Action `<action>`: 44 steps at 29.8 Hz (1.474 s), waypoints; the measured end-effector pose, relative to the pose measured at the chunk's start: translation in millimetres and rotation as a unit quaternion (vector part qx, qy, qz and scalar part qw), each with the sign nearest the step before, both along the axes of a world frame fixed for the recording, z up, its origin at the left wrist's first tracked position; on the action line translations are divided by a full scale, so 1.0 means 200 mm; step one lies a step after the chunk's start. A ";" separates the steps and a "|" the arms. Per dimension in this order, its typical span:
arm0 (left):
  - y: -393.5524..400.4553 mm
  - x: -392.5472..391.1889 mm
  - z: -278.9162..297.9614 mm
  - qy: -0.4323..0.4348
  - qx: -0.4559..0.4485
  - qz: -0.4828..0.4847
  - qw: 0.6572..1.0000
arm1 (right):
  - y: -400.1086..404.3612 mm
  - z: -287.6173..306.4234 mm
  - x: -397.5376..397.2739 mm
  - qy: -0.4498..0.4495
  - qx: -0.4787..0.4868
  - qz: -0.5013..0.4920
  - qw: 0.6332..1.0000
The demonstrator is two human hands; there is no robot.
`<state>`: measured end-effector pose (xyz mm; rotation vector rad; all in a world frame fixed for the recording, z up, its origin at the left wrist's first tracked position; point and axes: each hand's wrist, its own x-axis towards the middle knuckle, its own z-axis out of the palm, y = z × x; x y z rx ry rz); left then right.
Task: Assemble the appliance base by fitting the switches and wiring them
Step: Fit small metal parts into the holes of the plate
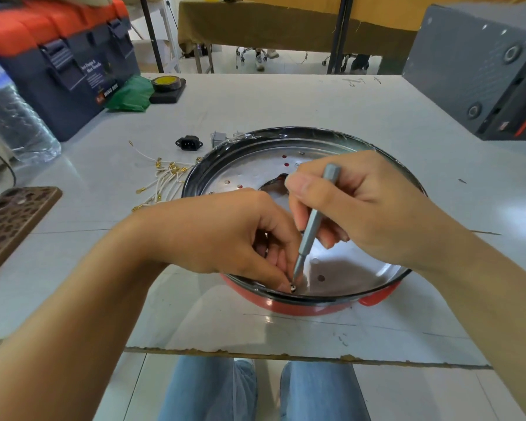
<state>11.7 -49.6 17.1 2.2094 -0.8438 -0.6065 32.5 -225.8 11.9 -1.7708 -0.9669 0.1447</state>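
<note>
The round appliance base (301, 226) sits upside down on the desk (286, 95) just in front of the person, red outer wall toward them, shiny metal inner plate facing up with several small holes in it. The left hand (225, 232) reaches over the near rim, its fingers (281, 276) pinched together on a small screw (293, 287) right at the inner edge. The right hand (356, 205) holds a slim grey screwdriver bit (312, 220) like a pen, fingers curled around its upper shaft, the tip resting on the screw head. What the screw fastens is hidden under the fingers, possibly a bracket or switch mount.

The base looks light and stiff, thin sheet metal and plastic, likely to slide on the smooth desk, so steadying it at the rim makes sense. The polished plate is slippery and its hole edges may be sharp. The screw is tiny and easily dropped, and the bare bit offers little grip for turning.

To the left lie white wires (164, 180) with gold terminals, a black power socket (189, 143) and a grey switch (218, 138) behind the rim, not yet fitted.
</note>
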 end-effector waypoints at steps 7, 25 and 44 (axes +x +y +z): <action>-0.01 0.00 0.01 -0.009 0.002 -0.011 1.000 | 0.00 0.00 0.00 -0.013 -0.023 0.017 0.999; -0.01 -0.01 0.01 -0.031 0.019 0.001 0.999 | 0.00 0.03 -0.03 -0.011 -0.054 0.025 0.998; -0.01 -0.01 0.01 -0.045 0.023 0.011 0.999 | -0.02 0.27 -0.04 -0.099 -0.273 0.077 0.954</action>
